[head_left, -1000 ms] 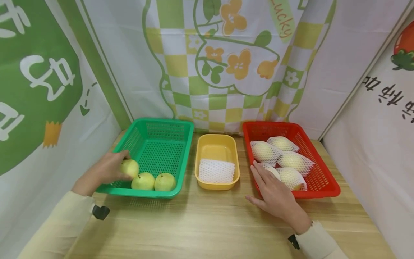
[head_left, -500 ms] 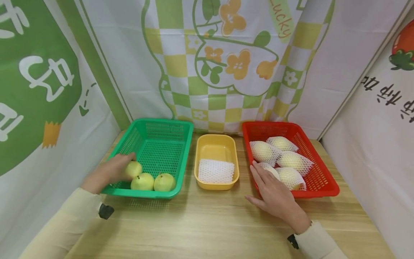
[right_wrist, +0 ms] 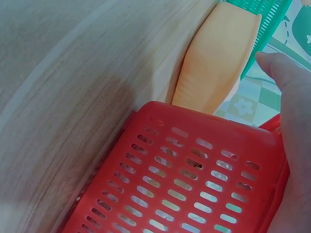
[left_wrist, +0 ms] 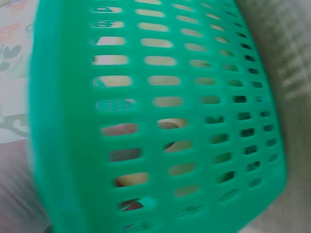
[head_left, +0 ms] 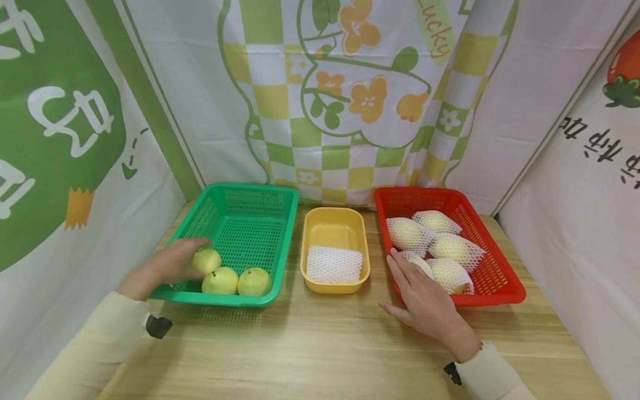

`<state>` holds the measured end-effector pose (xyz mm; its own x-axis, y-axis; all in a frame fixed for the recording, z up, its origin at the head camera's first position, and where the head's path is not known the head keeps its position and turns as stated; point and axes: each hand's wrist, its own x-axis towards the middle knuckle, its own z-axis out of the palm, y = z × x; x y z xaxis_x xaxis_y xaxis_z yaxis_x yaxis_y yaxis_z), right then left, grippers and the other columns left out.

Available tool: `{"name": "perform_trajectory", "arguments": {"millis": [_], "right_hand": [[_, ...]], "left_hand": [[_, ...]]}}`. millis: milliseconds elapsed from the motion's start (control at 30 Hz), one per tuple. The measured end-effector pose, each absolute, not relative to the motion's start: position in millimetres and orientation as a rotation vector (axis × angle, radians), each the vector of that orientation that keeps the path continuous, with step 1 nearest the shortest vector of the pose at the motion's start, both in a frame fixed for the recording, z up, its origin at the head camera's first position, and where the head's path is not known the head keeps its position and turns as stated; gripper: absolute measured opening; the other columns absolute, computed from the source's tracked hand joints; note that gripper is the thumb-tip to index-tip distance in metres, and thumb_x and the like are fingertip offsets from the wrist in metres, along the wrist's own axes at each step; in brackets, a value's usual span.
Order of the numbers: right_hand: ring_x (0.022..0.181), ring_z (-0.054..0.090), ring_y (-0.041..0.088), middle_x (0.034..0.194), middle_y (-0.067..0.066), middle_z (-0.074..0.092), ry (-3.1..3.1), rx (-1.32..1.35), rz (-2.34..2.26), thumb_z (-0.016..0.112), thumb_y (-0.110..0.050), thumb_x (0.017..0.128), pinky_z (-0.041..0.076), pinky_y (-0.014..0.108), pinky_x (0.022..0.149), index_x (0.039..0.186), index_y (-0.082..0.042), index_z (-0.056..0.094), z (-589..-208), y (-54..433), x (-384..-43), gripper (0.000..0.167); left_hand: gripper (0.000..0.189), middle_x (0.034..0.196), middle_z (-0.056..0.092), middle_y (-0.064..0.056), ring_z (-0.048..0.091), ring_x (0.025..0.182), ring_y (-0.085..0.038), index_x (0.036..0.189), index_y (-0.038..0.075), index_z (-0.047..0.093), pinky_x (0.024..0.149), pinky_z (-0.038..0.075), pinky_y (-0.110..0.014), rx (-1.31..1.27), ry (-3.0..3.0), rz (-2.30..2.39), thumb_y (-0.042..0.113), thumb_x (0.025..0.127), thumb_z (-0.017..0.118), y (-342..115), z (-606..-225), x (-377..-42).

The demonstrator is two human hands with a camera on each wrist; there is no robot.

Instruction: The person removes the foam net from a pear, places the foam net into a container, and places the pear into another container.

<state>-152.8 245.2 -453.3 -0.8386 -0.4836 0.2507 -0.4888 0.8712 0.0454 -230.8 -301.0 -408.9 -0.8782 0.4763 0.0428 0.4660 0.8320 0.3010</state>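
Observation:
My left hand (head_left: 172,262) reaches over the near left corner of the green basket (head_left: 289,244) and grips a round yellow-green pear (head_left: 206,260). Two more pears, one of them this pear (head_left: 220,281), lie beside it along the basket's near side. In the left wrist view the basket's slotted wall (left_wrist: 146,111) hides most of the fruit. My right hand (head_left: 425,300) rests at the near left corner of the red basket (head_left: 500,283), fingers straight. Under and beside those fingers are several pears in white foam nets, such as this netted pear (head_left: 452,275).
Between the baskets stands a yellow tub (head_left: 335,222) holding a stack of flat white foam nets (head_left: 334,264). A patterned curtain (head_left: 340,166) hangs close behind. The wood tabletop (head_left: 310,344) extends along the front, with printed white panels at both sides.
My left hand has shifted slightly right with its pear, bringing it closer to the other two. My right hand has stayed in place on the red basket.

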Motion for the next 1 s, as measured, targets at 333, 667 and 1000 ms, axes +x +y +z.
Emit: {"name": "perform_trajectory", "arguments": {"millis": [333,667,1000], "right_hand": [[0.151,0.046,0.035,0.172,0.019,0.032,-2.775,0.746,0.031,0.076,-0.06,0.09,0.045,0.051,0.121,0.163,0.001,0.033,-453.5,245.7,-152.8,0.104],[0.153,0.045,0.035,0.172,0.02,0.032,-2.765,0.754,0.017,0.075,-0.06,0.091,0.044,0.051,0.122,0.163,0.002,0.033,-454.7,246.6,-153.5,0.103],[0.155,0.042,0.035,0.171,0.02,0.034,-2.745,0.755,0.015,0.076,-0.059,0.091,0.042,0.051,0.124,0.162,0.002,0.034,-455.4,246.1,-153.5,0.102]], "left_hand": [[0.078,0.146,0.053,-0.04,0.05,0.136,-0.061,0.146,-0.017,0.046,0.11,0.046,-0.07,0.767,3.013,0.396,0.018,0.088,0.085,-283.9,-365.0,-210.8],[0.074,0.152,0.055,-0.029,0.055,0.139,-0.048,0.153,-0.008,0.046,0.109,0.052,-0.061,0.953,3.026,0.344,0.029,0.097,0.078,-226.6,-347.0,-178.3],[0.082,0.167,0.039,-0.025,0.044,0.151,-0.044,0.158,-0.007,0.039,0.118,0.046,-0.058,1.164,3.0,0.307,0.041,0.1,0.071,-182.4,-371.0,-163.6]]}}
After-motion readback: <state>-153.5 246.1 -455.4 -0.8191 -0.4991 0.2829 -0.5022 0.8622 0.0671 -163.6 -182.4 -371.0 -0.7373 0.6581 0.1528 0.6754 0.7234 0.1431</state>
